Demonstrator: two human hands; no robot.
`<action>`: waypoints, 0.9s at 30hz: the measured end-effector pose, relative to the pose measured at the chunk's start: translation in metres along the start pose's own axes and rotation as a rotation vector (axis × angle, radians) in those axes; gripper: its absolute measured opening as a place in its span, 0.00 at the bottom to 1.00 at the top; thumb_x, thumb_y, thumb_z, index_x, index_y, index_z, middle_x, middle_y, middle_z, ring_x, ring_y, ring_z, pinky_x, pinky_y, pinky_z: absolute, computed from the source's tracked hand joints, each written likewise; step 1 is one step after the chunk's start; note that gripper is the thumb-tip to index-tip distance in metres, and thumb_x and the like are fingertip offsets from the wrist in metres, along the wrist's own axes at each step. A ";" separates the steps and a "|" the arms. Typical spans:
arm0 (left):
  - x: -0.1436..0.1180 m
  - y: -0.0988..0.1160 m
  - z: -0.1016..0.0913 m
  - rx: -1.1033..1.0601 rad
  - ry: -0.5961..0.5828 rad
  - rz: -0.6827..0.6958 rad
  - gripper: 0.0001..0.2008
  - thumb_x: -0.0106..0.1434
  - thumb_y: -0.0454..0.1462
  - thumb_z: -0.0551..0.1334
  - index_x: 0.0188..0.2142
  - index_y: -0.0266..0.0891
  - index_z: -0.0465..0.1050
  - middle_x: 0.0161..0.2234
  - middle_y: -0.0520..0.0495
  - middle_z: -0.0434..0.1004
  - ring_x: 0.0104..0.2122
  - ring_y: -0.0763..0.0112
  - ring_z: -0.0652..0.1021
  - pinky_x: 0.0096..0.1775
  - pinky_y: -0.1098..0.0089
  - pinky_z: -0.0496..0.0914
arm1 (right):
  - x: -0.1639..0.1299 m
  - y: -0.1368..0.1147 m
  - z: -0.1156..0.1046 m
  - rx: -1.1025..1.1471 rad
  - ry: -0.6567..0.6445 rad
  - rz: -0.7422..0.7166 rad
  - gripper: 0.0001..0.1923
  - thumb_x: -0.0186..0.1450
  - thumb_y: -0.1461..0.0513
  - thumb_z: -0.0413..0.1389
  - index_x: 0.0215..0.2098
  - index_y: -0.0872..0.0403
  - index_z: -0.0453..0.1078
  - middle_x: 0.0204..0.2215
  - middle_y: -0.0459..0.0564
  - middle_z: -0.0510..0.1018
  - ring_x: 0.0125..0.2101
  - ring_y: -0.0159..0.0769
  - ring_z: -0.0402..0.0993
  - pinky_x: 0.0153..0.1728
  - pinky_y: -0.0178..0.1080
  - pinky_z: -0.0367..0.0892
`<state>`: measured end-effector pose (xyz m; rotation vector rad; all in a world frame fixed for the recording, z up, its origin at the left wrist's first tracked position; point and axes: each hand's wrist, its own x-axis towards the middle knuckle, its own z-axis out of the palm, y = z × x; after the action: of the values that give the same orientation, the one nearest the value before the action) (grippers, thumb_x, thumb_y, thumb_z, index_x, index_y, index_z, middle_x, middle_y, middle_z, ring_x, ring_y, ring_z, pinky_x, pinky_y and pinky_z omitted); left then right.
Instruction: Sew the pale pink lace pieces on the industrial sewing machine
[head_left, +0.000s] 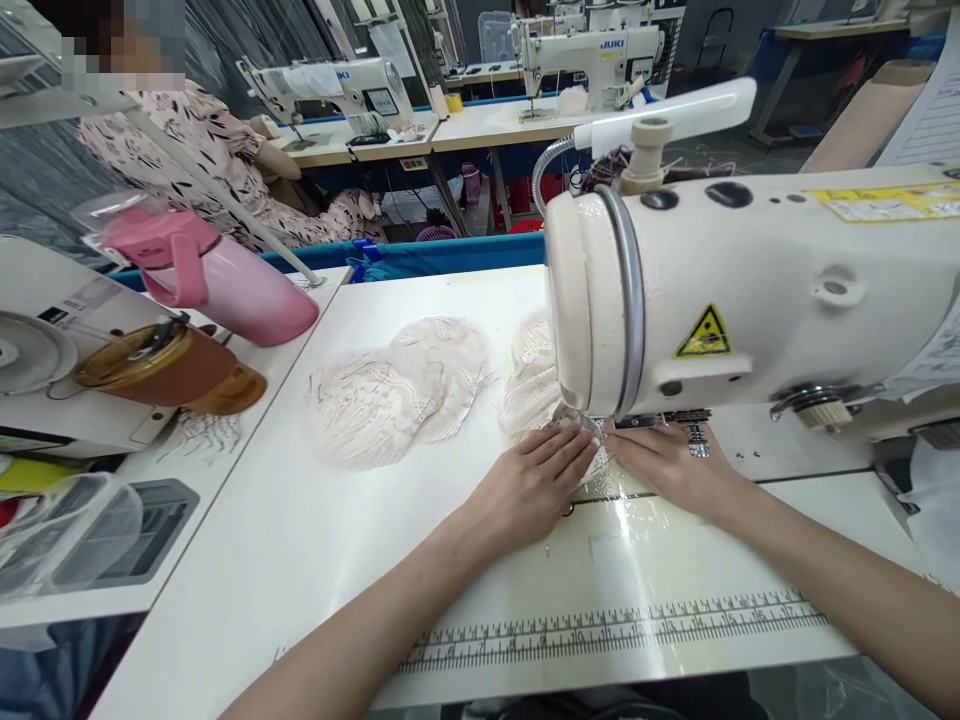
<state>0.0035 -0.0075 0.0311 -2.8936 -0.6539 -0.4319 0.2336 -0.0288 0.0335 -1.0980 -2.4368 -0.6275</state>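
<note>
White table (315, 560), hands flat on lace piece (592, 455), open room left

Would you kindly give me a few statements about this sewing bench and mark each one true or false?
1. Both hands, left hand and right hand, lie flat on the lace piece under the sewing machine head. True.
2. The pink bottle stands upright. False: it lies on its side.
3. A stack of lace pieces sits left of the hands. True.
4. The ruler strip runs behind the machine. False: it runs along the table's near edge.
</note>
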 end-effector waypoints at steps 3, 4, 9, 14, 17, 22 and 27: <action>-0.001 -0.007 -0.005 -0.041 -0.015 0.011 0.20 0.68 0.31 0.50 0.57 0.29 0.64 0.57 0.40 0.67 0.57 0.60 0.68 0.58 0.60 0.65 | 0.000 -0.003 0.003 -0.007 -0.002 -0.046 0.13 0.65 0.70 0.51 0.44 0.53 0.71 0.41 0.45 0.80 0.36 0.31 0.72 0.30 0.37 0.61; -0.001 -0.009 -0.007 -0.053 -0.023 0.017 0.20 0.67 0.30 0.50 0.57 0.29 0.64 0.57 0.40 0.67 0.58 0.60 0.68 0.58 0.60 0.65 | 0.000 -0.004 0.004 0.014 -0.010 -0.064 0.14 0.65 0.71 0.51 0.45 0.54 0.71 0.42 0.45 0.79 0.38 0.31 0.72 0.32 0.36 0.61; -0.001 -0.016 -0.012 -0.074 -0.067 0.037 0.20 0.66 0.30 0.50 0.56 0.30 0.65 0.57 0.39 0.66 0.58 0.61 0.68 0.57 0.60 0.66 | 0.004 -0.011 0.006 0.109 0.014 -0.081 0.13 0.65 0.72 0.50 0.43 0.55 0.71 0.41 0.46 0.80 0.43 0.32 0.73 0.41 0.37 0.63; -0.001 -0.016 -0.010 -0.050 -0.035 0.008 0.19 0.66 0.30 0.50 0.54 0.31 0.67 0.56 0.39 0.68 0.56 0.61 0.70 0.55 0.59 0.68 | 0.009 -0.015 0.004 0.153 0.102 -0.086 0.12 0.65 0.72 0.49 0.39 0.53 0.72 0.38 0.43 0.81 0.41 0.29 0.73 0.39 0.37 0.64; 0.000 -0.016 -0.008 -0.027 -0.015 -0.006 0.18 0.66 0.29 0.50 0.53 0.30 0.68 0.55 0.38 0.69 0.55 0.60 0.71 0.54 0.59 0.69 | 0.010 -0.014 0.004 0.185 0.104 -0.078 0.12 0.65 0.73 0.50 0.39 0.54 0.72 0.38 0.43 0.81 0.40 0.29 0.74 0.39 0.37 0.64; 0.001 -0.016 -0.009 -0.015 -0.006 -0.027 0.17 0.66 0.29 0.50 0.52 0.30 0.69 0.54 0.38 0.70 0.54 0.59 0.72 0.53 0.59 0.70 | 0.008 -0.014 0.006 0.218 0.086 -0.056 0.12 0.65 0.72 0.50 0.41 0.55 0.71 0.40 0.43 0.81 0.41 0.28 0.74 0.41 0.36 0.64; 0.001 -0.016 -0.008 -0.015 -0.006 -0.045 0.18 0.66 0.30 0.50 0.53 0.30 0.68 0.54 0.38 0.71 0.54 0.59 0.72 0.53 0.58 0.70 | 0.006 -0.014 0.009 0.248 0.074 -0.044 0.12 0.64 0.73 0.51 0.42 0.55 0.71 0.40 0.43 0.80 0.42 0.28 0.74 0.41 0.35 0.64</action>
<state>-0.0045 0.0052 0.0397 -2.9004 -0.7217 -0.4358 0.2178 -0.0289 0.0260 -0.9074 -2.4021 -0.3593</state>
